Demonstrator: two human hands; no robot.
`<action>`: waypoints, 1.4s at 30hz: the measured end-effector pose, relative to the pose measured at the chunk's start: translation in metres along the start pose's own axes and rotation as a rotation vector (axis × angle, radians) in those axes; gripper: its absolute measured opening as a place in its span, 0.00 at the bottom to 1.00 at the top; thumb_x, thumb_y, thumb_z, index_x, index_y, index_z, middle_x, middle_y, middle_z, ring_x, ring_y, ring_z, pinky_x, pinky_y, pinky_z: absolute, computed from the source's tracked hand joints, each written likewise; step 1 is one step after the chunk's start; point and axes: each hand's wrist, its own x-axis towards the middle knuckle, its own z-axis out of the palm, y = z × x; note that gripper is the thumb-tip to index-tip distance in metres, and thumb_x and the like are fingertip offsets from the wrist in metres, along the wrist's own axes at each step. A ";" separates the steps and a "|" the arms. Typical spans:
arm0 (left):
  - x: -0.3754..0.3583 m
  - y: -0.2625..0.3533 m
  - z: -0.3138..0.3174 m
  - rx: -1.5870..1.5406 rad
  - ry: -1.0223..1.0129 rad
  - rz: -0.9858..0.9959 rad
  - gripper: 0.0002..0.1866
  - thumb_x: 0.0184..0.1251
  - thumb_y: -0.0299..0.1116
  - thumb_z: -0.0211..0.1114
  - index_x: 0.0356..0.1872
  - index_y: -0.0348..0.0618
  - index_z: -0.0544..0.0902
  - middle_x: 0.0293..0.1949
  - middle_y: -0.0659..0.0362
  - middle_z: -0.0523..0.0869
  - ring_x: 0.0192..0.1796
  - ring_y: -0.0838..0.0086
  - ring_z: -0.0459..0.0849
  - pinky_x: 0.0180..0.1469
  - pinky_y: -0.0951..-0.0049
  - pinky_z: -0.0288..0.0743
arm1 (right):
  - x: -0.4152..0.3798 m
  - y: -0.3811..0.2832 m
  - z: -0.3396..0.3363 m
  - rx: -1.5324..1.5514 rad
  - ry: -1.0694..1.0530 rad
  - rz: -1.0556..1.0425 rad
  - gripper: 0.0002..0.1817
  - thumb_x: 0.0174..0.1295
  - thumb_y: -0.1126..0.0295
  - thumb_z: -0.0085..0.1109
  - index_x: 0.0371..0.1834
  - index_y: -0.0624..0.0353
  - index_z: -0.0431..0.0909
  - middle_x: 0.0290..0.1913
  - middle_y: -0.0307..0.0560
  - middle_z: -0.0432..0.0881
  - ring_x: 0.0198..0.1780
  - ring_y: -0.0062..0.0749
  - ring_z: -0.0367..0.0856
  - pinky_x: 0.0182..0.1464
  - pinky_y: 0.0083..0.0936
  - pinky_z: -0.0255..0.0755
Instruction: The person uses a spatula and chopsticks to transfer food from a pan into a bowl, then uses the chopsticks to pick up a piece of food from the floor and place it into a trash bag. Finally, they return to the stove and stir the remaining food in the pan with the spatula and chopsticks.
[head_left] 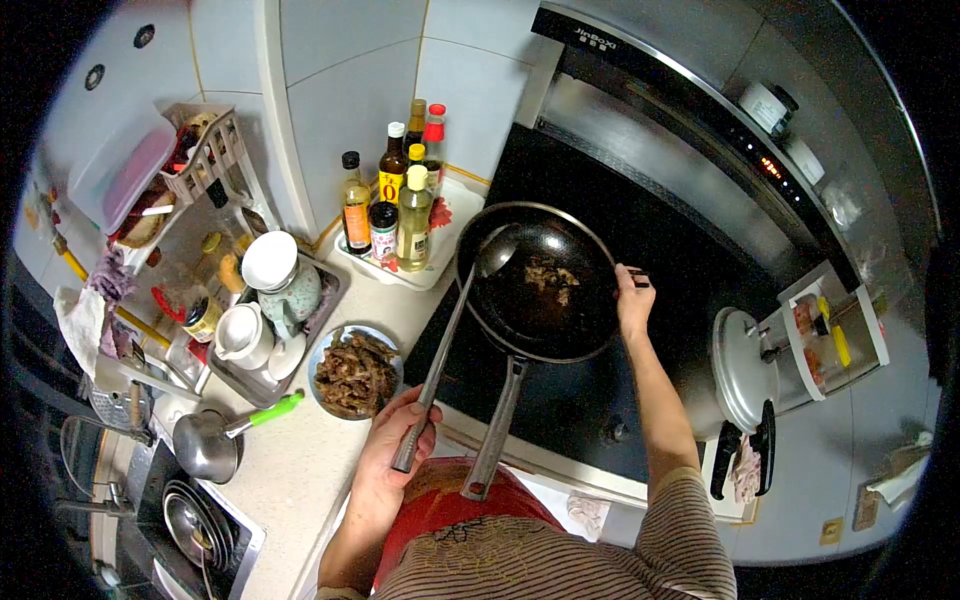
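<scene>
A black wok [540, 325] sits on the dark stove, its long metal handle pointing toward me. Some brown bits of food [552, 280] and a little liquid lie in it. My left hand [398, 440] is closed round the shaft of a metal ladle [440, 360], whose bowl rests inside the wok at its upper left. My right hand [633, 300] is at the wok's right rim, fingers bent against a small dark piece there, partly hidden. Left of the stove, a plate of cooked brown food [355, 372] stands on the counter.
Several sauce bottles [413, 215] stand on a white tray [440, 255] behind the plate. A tray with white jars [243, 335], a metal pot with a green handle [208, 445] and a sink with bowls [197, 525] are at the left. A pressure cooker [742, 370] is at the right.
</scene>
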 end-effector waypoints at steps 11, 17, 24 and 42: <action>-0.003 -0.002 0.002 -0.008 0.052 -0.029 0.16 0.60 0.26 0.53 0.50 0.39 0.68 0.27 0.53 0.79 0.17 0.77 0.74 0.13 0.84 0.65 | -0.005 0.001 0.018 0.033 -0.133 0.019 0.14 0.57 0.61 0.58 0.29 0.63 0.77 0.19 0.36 0.71 0.21 0.18 0.67 0.25 0.19 0.61; -0.007 -0.002 0.007 -0.002 0.073 -0.019 0.17 0.60 0.26 0.54 0.51 0.39 0.68 0.28 0.53 0.79 0.17 0.78 0.73 0.13 0.85 0.65 | -0.008 -0.006 0.030 0.142 -0.062 0.083 0.11 0.56 0.66 0.55 0.22 0.62 0.75 0.18 0.37 0.72 0.18 0.20 0.69 0.21 0.20 0.60; -0.015 0.001 0.006 -0.019 0.091 0.044 0.17 0.59 0.25 0.54 0.51 0.38 0.69 0.28 0.51 0.79 0.16 0.77 0.73 0.13 0.84 0.65 | 0.004 -0.007 0.008 0.169 -0.010 0.389 0.10 0.54 0.70 0.54 0.18 0.61 0.73 0.12 0.42 0.71 0.10 0.21 0.65 0.11 0.20 0.54; -0.019 0.003 0.015 0.077 0.113 0.051 0.17 0.61 0.26 0.52 0.52 0.35 0.67 0.28 0.51 0.79 0.16 0.76 0.74 0.13 0.83 0.65 | -0.035 -0.029 -0.019 0.049 -0.126 0.073 0.13 0.57 0.64 0.58 0.23 0.57 0.67 0.17 0.35 0.71 0.18 0.16 0.66 0.20 0.16 0.60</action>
